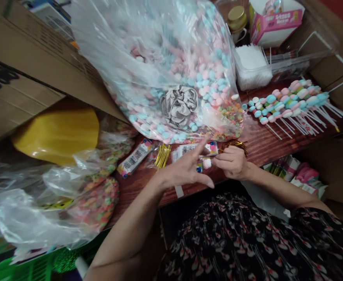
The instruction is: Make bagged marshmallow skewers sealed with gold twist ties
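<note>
My left hand [186, 168] is open over the table's front edge, thumb and forefinger spread apart. Facing it, my right hand [233, 162] is closed in a pinch. A pale pink and white marshmallow [207, 163] shows at its fingertips, between the two hands; the pinched part is hidden by the fingers. Just behind the right hand lies a bunch of shiny gold twist ties [238, 145]. Printed labels [212, 148] lie partly behind the left hand. To its left are yellow ties [162, 155] and a stack of printed labels [135, 158].
A large clear bag [215, 84] of pastel marshmallows fills the back, crumpled grey paper [179, 104] on it. Marshmallow skewers [288, 102] are piled at the right, before a clear bin [288, 68] with white sticks [252, 64]. Bagged gummy candies [98, 203] and cartons [22, 89] stand left.
</note>
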A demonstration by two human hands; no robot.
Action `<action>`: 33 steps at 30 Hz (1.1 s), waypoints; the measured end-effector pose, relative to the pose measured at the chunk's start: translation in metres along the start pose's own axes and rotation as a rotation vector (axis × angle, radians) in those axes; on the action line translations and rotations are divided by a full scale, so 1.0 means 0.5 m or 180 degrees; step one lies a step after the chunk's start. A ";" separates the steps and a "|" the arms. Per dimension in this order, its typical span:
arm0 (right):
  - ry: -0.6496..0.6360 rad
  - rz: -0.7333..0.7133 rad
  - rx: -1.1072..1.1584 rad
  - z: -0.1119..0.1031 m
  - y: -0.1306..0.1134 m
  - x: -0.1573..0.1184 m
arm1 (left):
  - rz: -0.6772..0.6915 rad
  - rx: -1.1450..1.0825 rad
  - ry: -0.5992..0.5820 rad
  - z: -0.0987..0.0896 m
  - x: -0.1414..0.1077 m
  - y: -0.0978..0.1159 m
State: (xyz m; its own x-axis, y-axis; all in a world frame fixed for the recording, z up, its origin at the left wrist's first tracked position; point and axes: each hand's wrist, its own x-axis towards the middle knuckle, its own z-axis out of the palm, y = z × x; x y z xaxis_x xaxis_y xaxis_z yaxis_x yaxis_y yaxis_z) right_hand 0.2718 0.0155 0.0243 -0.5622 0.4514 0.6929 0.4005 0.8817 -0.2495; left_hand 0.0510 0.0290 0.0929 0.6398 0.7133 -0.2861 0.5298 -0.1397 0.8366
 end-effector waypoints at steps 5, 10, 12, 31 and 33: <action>0.0284 -0.0773 -0.0251 -0.026 0.016 0.023 | -0.0523 -0.0127 -0.1062 -0.069 -0.029 -0.011; 0.0142 -0.1067 -0.0445 -0.037 0.015 0.051 | -0.0712 -0.0986 -0.1090 -0.012 -0.038 -0.043; 0.0001 -0.0886 -0.0387 -0.032 0.005 0.054 | -0.0528 -0.0849 -0.0568 0.013 -0.042 -0.049; -0.0741 -0.0958 -0.0473 -0.045 -0.047 0.082 | -0.0106 0.1058 0.1277 0.071 -0.078 -0.073; -0.0700 -0.1022 -0.0571 -0.044 -0.055 0.088 | -0.0067 0.1294 0.1321 0.077 -0.077 -0.074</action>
State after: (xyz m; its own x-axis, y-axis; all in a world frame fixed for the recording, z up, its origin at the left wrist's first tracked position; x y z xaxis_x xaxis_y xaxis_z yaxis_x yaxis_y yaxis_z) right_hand 0.2519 0.0083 0.0766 -0.8121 0.1935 0.5506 0.2884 0.9532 0.0905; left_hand 0.0282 -0.0196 0.0547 0.3985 0.9168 -0.0251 0.7637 -0.3165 0.5626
